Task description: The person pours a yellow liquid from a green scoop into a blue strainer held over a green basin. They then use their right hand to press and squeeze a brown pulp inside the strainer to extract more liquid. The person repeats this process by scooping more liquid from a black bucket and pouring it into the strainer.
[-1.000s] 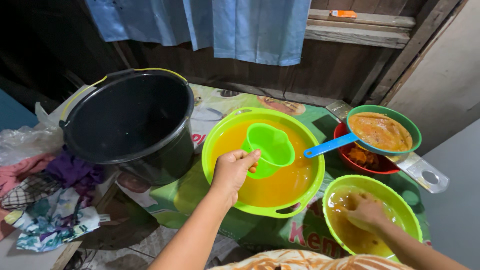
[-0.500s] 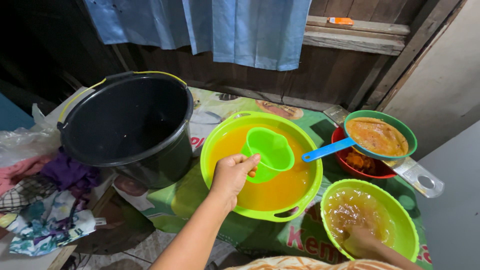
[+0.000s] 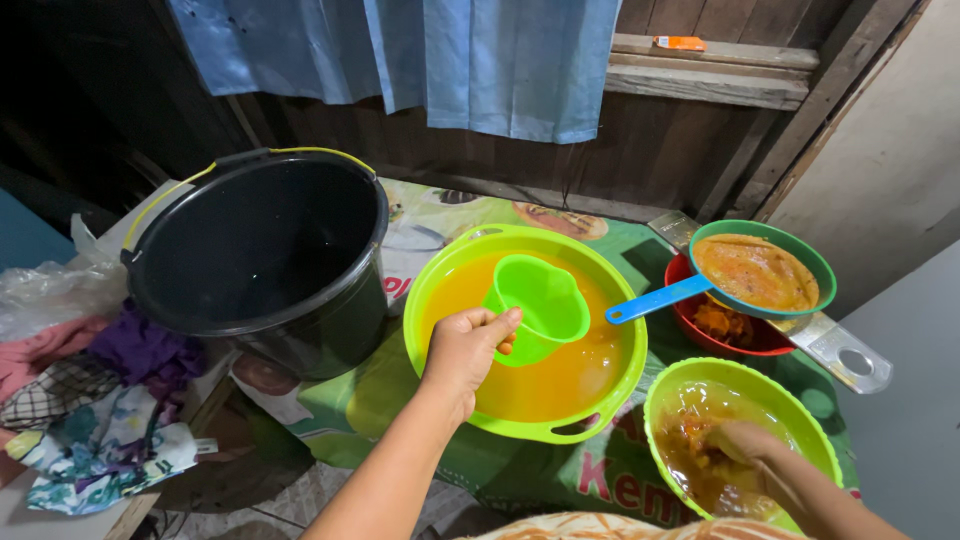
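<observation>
My left hand (image 3: 466,347) grips the handle of a small green scoop cup (image 3: 540,305), which sits in the orange liquid inside a large lime-green basin (image 3: 440,275). My right hand (image 3: 748,446) is down inside a smaller lime-green bowl (image 3: 735,373) of brownish liquid with pieces in it, fingers curled among the contents; what they hold is hidden. The bowl stands at the front right, just beside the basin.
A big black bucket (image 3: 258,255) with a yellow-trimmed handle stands left of the basin. At back right a green strainer (image 3: 760,268) with a blue handle rests over a red bowl (image 3: 728,330). Crumpled cloths (image 3: 100,400) lie at far left. A blue curtain (image 3: 450,55) hangs behind.
My right hand has pulled back toward the near side of the small bowl and sunk deeper. My left hand stays on the scoop cup.
</observation>
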